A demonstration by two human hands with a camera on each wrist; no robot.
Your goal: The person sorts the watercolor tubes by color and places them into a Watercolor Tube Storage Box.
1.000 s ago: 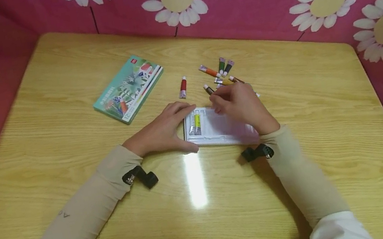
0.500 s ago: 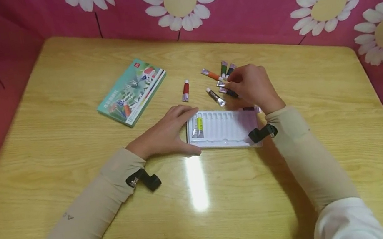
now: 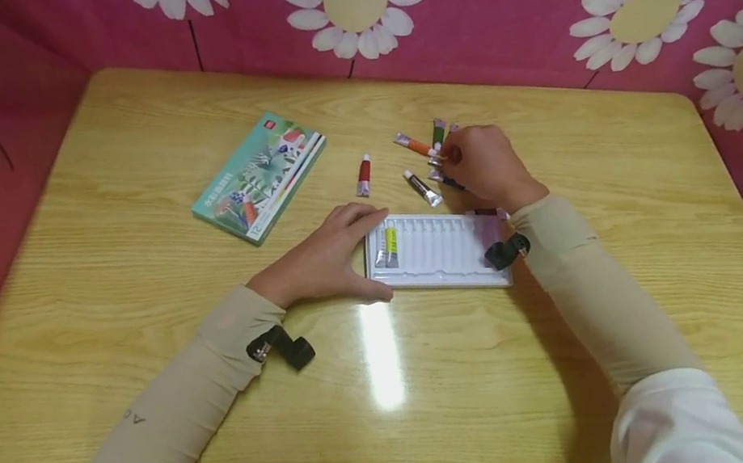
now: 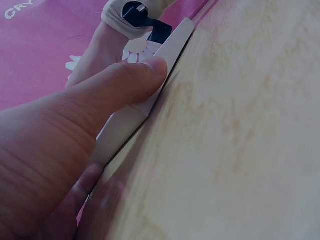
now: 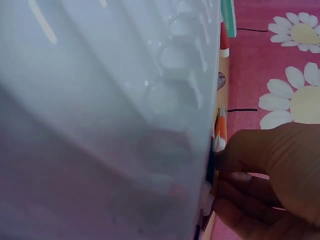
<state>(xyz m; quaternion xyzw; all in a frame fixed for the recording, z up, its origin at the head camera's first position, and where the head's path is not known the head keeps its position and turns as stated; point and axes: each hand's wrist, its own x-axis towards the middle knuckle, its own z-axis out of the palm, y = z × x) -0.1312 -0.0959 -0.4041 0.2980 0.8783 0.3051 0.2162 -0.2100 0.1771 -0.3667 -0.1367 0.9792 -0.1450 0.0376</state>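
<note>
A white plastic tray (image 3: 440, 246) with narrow slots lies at the middle of the table. A white paint tube (image 3: 380, 249) and a yellow paint tube (image 3: 391, 247) lie side by side at its left end. My left hand (image 3: 325, 262) grips that end, thumb along the near edge and index finger at the far edge. The thumb (image 4: 135, 82) shows pressed to the tray's side wall in the left wrist view. Beyond the tray, my right hand (image 3: 488, 167) pinches at a paint tube (image 3: 434, 162) in the pile, its fingertips largely hidden in the head view.
A red tube (image 3: 364, 175) and a dark brown tube (image 3: 422, 189) lie behind the tray. Orange (image 3: 414, 145) and green (image 3: 438, 132) tubes lie in the pile. A teal paint box (image 3: 259, 176) rests at the back left. A flowered pink cloth (image 3: 496, 6) hangs behind the table.
My right hand has moved from above the tray to the tube pile at the back right, uncovering the tray's slots and the dark brown tube. My left hand has kept its hold on the tray.
</note>
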